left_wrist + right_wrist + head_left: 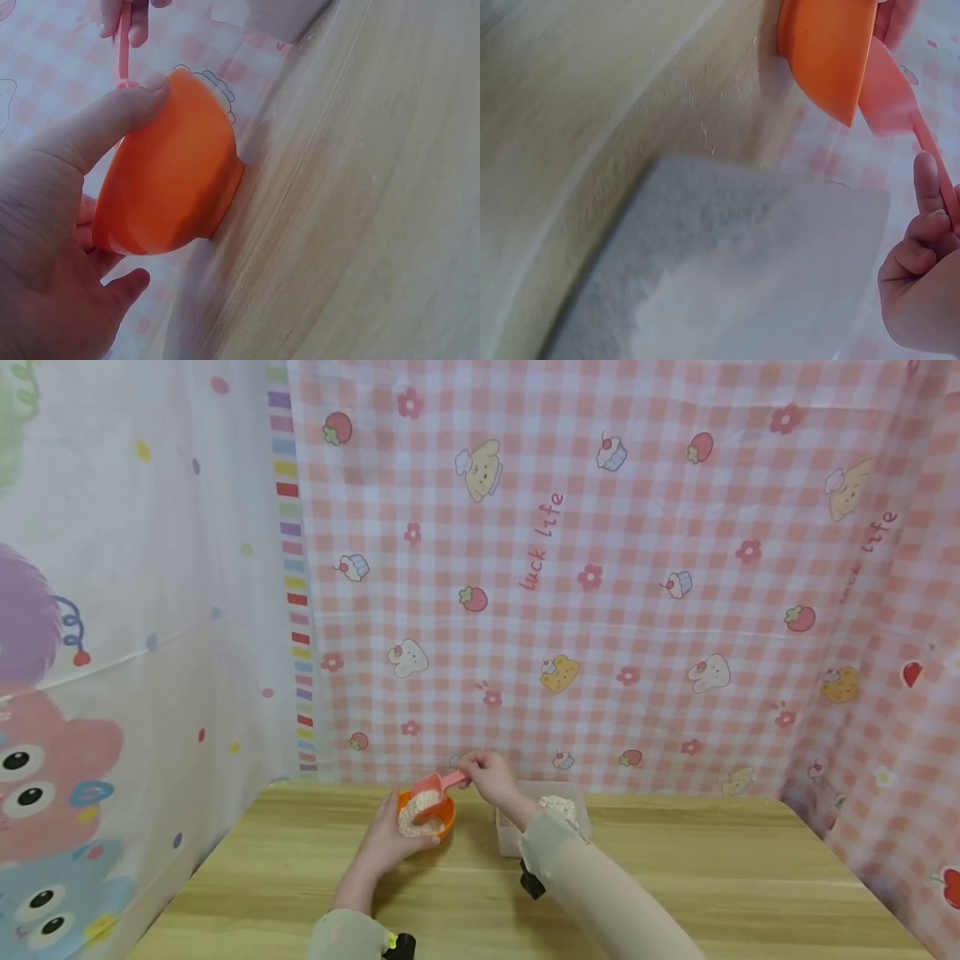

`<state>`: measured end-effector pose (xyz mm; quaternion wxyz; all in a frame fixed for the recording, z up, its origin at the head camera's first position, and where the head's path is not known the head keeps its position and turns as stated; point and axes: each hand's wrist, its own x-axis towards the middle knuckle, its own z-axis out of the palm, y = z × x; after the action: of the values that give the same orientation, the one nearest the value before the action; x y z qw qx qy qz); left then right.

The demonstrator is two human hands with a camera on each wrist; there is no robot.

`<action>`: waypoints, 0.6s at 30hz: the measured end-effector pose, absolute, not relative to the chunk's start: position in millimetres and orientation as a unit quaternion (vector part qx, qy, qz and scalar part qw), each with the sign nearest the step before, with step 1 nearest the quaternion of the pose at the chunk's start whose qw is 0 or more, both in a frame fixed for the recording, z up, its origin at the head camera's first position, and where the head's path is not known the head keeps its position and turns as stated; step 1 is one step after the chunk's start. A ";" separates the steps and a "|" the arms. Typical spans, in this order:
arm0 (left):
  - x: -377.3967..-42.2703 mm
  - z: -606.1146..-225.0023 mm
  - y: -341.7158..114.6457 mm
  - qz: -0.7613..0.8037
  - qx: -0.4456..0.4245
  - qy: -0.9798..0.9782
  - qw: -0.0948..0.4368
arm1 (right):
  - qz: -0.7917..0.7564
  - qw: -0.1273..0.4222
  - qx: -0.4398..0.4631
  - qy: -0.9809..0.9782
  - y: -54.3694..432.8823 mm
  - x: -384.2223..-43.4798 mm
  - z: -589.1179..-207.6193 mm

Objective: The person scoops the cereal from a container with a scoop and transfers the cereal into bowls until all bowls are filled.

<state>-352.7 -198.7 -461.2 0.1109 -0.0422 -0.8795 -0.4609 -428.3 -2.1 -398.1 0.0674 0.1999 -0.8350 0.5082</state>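
Observation:
In the head view an orange bowl (448, 821) with pale flakes, like oats (411, 823), stands on the table. My left hand (382, 842) grips its near-left side; in the left wrist view the thumb lies at the rim of the bowl (176, 165) and other fingers reach underneath. My right hand (491, 779) holds a pink scoop (427, 785) by its handle. The scoop's head tilts into the bowl and carries flakes. In the right wrist view the scoop (889, 94) overlaps the bowl's rim, and the fingers curl round the handle.
A translucent plastic box (511, 843) with more flakes stands right of the bowl, partly hidden by my right forearm. Small crumbs (709, 135) lie on the wooden table (675, 877). A pink checked cloth (600, 635) hangs behind the table, a white printed one on the left.

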 end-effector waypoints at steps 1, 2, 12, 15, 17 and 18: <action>-353.0 -461.3 -198.9 -0.463 -0.044 -0.878 0.113 | 0.501 0.073 0.205 -0.837 -1.4 -428.2 -397.1; -353.1 -461.1 -198.9 -0.465 -0.046 -0.877 0.116 | 0.492 0.079 0.209 -0.841 -0.6 -428.1 -396.4; -352.9 -462.4 -198.1 -0.454 -0.038 -0.884 0.105 | 0.392 0.115 0.233 -0.882 14.1 -424.9 -381.2; -352.9 -462.6 -197.4 -0.451 -0.038 -0.886 0.106 | 0.373 0.120 0.246 -0.887 18.3 -424.5 -376.0; -353.2 -462.6 -197.2 -0.448 -0.039 -0.887 0.107 | 0.367 0.119 0.251 -0.888 21.2 -423.9 -373.0; -353.3 -462.4 -197.0 -0.447 -0.039 -0.887 0.108 | 0.363 0.118 0.251 -0.890 22.7 -423.6 -371.8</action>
<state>-353.3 -197.0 -462.4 0.1079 -0.0391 -0.8870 -0.4474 -423.6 22.7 -371.8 0.1177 0.2510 -0.8896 0.3630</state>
